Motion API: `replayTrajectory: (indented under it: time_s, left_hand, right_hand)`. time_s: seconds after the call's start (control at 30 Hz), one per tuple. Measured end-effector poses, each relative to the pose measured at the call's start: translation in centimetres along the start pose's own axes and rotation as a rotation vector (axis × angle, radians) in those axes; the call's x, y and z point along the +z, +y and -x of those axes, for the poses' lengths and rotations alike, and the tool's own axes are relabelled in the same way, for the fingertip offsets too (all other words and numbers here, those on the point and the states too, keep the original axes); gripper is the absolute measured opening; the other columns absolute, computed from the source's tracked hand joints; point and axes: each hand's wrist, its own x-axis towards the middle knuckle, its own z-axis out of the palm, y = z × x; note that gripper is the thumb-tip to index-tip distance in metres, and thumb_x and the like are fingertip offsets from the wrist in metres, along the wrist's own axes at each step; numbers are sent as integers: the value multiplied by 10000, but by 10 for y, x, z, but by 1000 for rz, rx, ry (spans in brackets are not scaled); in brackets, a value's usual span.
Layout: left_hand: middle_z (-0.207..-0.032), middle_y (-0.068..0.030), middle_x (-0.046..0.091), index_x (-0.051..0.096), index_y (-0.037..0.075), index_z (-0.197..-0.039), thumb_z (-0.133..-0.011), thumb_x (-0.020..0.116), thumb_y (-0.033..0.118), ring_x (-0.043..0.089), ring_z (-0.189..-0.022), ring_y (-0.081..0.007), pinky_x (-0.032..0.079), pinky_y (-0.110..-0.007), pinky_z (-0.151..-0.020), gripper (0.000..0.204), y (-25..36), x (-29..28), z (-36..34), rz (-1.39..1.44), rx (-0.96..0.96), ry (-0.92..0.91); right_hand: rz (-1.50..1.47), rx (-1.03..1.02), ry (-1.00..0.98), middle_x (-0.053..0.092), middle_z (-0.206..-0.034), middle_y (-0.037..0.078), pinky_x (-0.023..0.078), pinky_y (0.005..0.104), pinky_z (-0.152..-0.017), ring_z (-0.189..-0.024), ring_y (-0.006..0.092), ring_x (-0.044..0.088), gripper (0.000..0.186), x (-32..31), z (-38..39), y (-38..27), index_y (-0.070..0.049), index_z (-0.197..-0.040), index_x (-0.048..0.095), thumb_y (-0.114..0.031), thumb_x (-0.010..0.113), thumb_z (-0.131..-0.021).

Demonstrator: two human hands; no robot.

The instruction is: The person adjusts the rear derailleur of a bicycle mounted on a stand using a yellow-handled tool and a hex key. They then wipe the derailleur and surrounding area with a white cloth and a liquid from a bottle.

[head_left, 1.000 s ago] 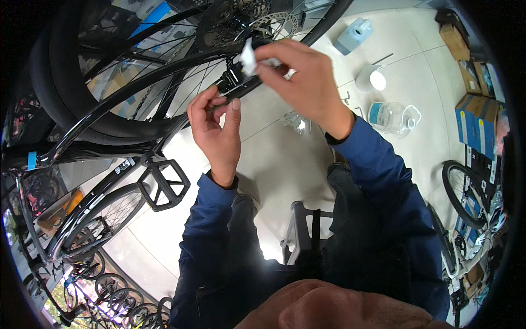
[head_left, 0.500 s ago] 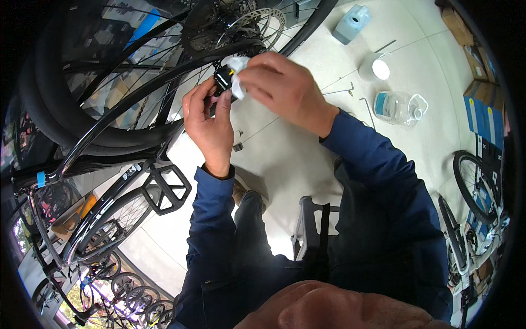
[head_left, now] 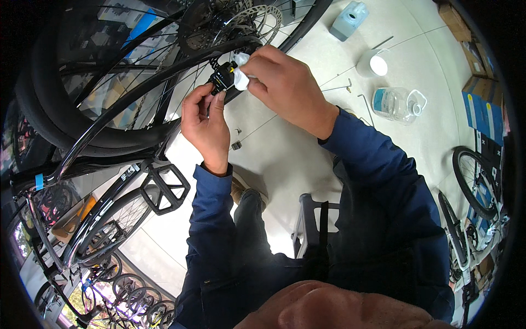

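Observation:
My left hand [head_left: 207, 125] pinches the lower end of a black brake caliper [head_left: 222, 78] between thumb and fingertips. A small yellow part shows at the caliper's right side. In the closed fingers of my right hand [head_left: 293, 90] is a crumpled white tissue [head_left: 240, 81], pressed against that same side. The caliper sits beside the black frame tube of a bicycle, below its brake rotor [head_left: 269, 23]. My right fingertips are partly hidden behind the tissue.
A pedal [head_left: 165, 189] juts out left of my left forearm. On the floor to the right stand a bluish jug [head_left: 348, 22], a white cup [head_left: 372, 63] and a clear plastic bottle [head_left: 392, 104], near hex keys [head_left: 364, 107]. A stool [head_left: 308, 219] stands between my legs.
My left fingers have shifted down to the caliper's lower end, so more of its body shows. My right hand has moved slightly, keeping the tissue against the caliper.

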Motion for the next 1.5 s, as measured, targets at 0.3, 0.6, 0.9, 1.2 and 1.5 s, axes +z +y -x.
replayTrajectory:
  time_s: [0.3,0.6,0.9,1.2,1.5]
  left_hand:
    - [-1103,-62,702,653,-4,-1199,-922,733,-63,651,-949,-99,530,-230,-868,294,-1,3,1,92,-3,35]
    - [-1117,-75,663,676,-15,-1148,-879,773,-72,639,-910,-98,541,-225,-814,292,-3,7,2,107,-32,74]
    - [-1005,-27,688,665,1,-1178,-914,765,-22,620,-874,-75,506,-208,-807,283,4,7,3,180,-98,93]
    - [-1041,-39,697,675,-1,-1174,-912,768,-24,629,-891,-74,517,-206,-809,279,1,6,2,171,-55,86]
    - [-1123,-75,649,681,-21,-1138,-873,773,-85,658,-927,-104,564,-232,-821,288,-2,5,3,150,-76,81]
  right_hand:
    - [-203,29,122,687,-1083,55,600,330,-787,-919,247,719,314,15,24,3,-96,-1044,724,9,804,-759]
    - [-146,-16,174,732,-1034,69,611,329,-751,-903,252,736,316,28,25,15,-93,-1050,751,31,778,-761]
    - [-576,490,26,756,-977,92,585,295,-730,-820,168,741,233,57,36,-2,-39,-1052,734,14,757,-826]
    - [-1336,850,30,731,-1091,106,619,299,-852,-937,171,730,254,57,35,-9,58,-1180,626,-57,681,-960]
    - [-1344,876,90,704,-1125,96,574,314,-893,-987,160,687,338,51,36,1,16,-1299,572,-86,657,-989]
